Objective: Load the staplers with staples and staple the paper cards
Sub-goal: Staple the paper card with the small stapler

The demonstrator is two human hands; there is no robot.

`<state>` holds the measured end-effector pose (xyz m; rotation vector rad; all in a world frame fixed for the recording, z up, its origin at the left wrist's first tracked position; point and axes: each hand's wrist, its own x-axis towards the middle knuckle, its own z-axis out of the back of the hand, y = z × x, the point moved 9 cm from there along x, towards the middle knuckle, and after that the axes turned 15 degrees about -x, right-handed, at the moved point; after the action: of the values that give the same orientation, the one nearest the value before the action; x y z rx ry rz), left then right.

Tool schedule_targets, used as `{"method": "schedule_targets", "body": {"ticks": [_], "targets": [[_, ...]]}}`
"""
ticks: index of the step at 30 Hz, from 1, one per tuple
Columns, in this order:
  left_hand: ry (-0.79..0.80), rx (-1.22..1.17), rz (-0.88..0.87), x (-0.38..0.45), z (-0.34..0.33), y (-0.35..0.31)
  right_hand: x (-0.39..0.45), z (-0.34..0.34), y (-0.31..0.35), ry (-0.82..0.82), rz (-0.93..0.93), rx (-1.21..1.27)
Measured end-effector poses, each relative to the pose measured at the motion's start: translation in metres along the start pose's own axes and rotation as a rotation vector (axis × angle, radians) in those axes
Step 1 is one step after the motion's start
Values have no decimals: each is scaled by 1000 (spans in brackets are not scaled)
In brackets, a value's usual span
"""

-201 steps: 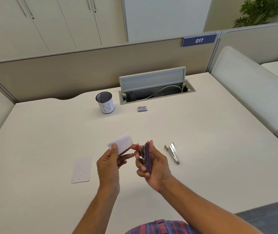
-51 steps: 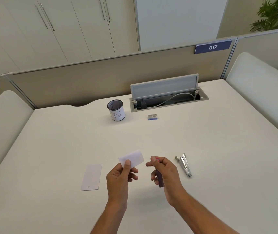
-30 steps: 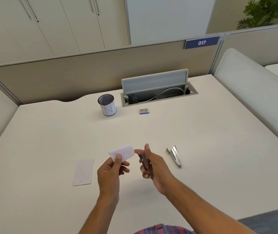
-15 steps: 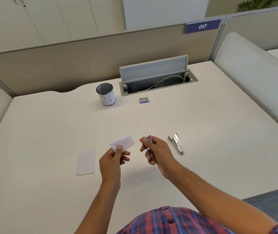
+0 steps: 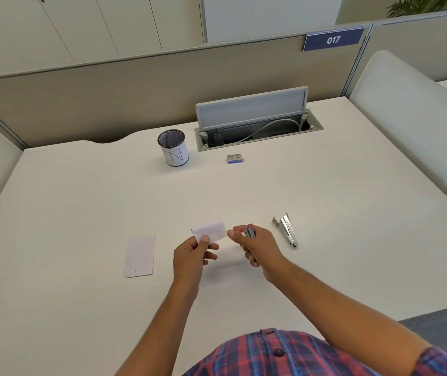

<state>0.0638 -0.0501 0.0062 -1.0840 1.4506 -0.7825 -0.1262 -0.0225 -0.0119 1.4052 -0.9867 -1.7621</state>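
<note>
My left hand (image 5: 192,252) pinches a small white paper card (image 5: 209,230) by its lower edge, holding it above the desk. Just right of it, my right hand (image 5: 257,245) grips a small stapler (image 5: 250,232) with a pink tip and metal body, its nose pointing toward the card's right edge; most of the stapler is hidden in my fingers. A second, silver stapler (image 5: 286,229) lies on the desk to the right. Another white paper card (image 5: 139,257) lies flat on the desk to the left.
A small blue staple box (image 5: 234,158) sits farther back near an open cable tray (image 5: 257,131). A white mesh pen cup (image 5: 173,147) stands left of the tray. Grey partitions border the white desk (image 5: 81,199) at the back and on both sides.
My right hand has turned the stapler and brought its nose closer to the card's right edge. The card in my left hand stays about where it was.
</note>
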Motion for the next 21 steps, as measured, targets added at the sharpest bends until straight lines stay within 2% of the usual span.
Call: {"method": "schedule_targets", "body": {"ticks": [9, 21], "targets": [[-12, 33, 18, 7, 10, 10, 7, -18, 4, 96, 48, -23], [-44, 29, 63, 9, 21, 23, 11, -26, 1, 143, 71, -91]]}}
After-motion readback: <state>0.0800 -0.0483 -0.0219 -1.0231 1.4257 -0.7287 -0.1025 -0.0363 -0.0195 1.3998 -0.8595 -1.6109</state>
